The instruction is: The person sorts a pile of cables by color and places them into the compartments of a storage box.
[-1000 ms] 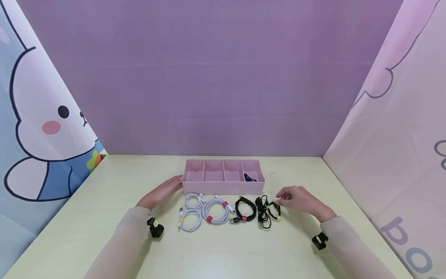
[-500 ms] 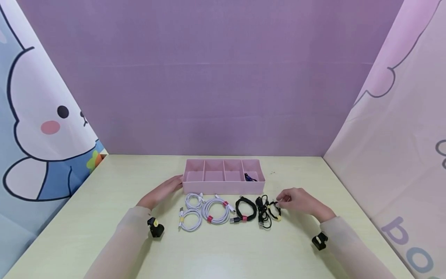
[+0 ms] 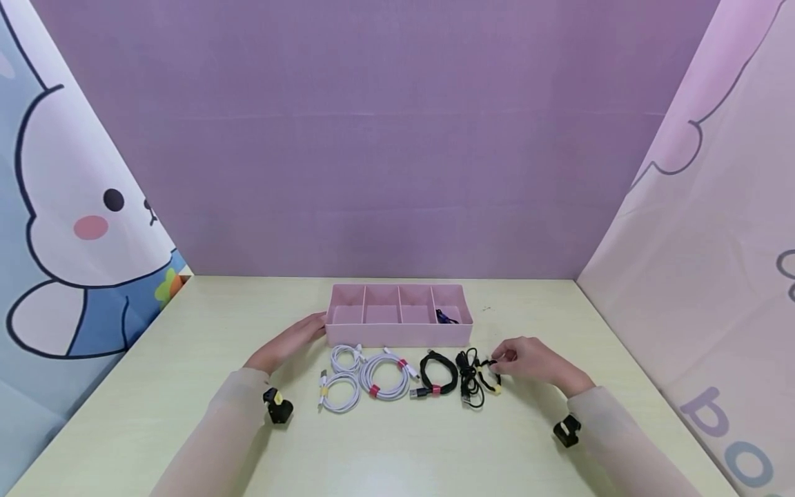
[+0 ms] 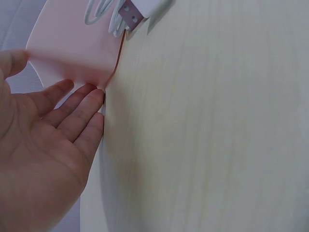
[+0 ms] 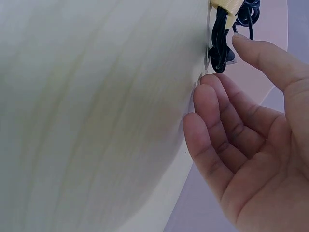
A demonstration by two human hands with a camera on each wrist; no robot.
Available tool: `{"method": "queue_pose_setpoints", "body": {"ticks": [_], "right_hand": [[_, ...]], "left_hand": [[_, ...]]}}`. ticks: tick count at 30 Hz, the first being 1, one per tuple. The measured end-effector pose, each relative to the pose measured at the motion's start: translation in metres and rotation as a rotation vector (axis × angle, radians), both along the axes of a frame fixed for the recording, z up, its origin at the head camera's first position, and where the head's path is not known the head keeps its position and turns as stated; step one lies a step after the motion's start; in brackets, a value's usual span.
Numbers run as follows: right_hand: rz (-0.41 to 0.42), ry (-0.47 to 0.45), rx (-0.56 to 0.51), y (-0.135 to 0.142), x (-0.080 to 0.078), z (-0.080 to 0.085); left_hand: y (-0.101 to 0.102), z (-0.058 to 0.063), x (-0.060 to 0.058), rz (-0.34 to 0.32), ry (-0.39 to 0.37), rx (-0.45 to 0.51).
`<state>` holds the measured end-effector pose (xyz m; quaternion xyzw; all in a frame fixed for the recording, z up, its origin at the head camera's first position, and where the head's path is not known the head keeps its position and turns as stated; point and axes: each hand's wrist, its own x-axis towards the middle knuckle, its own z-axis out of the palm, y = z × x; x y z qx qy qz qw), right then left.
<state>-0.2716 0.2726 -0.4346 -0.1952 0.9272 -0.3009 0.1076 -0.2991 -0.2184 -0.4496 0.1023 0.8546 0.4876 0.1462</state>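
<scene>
My left hand [image 3: 288, 342] lies at the left end of a pink divided box [image 3: 397, 336], its extended fingertips against that end wall in the left wrist view. My right hand [image 3: 528, 357] is at a small black cable coil [image 3: 481, 379] with a yellow tie [image 5: 227, 6]. In the right wrist view its thumb and fingertips stand around the coil's near end with a gap between them. Left of this coil lie a bundled black cable [image 3: 467, 376] and a black USB cable [image 3: 438, 373] with a red tie. A dark cable [image 3: 444, 317] sits in the box's rightmost compartment.
White coiled cables lie in front of the box: a large one [image 3: 384, 394] with red ties, one [image 3: 340, 408] with a yellow tie, and a smaller one [image 3: 338, 355] behind. All rest on a pale wooden table [image 3: 397, 449], with a purple backdrop [image 3: 385, 138] behind.
My right hand has shifted slightly toward me beside the small black coil. The left hand, the box and the cables look the same.
</scene>
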Motion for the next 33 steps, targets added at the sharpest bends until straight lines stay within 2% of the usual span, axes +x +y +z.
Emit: {"method": "queue_pose_setpoints", "body": {"ticks": [12, 21, 33], "right_hand": [[-0.08, -0.06, 0.037, -0.0041, 0.0038, 0.0028], [-0.088, -0.088, 0.066, -0.0044, 0.0055, 0.003], [-0.07, -0.068, 0.057, -0.0046, 0.0046, 0.0038]], "left_hand": [[0.0011, 0.0017, 0.0035, 0.006, -0.003, -0.004], [0.0009, 0.001, 0.0044, 0.016, -0.015, -0.002], [0.0011, 0.0036, 0.0049, 0.01, -0.011, -0.005]]}}
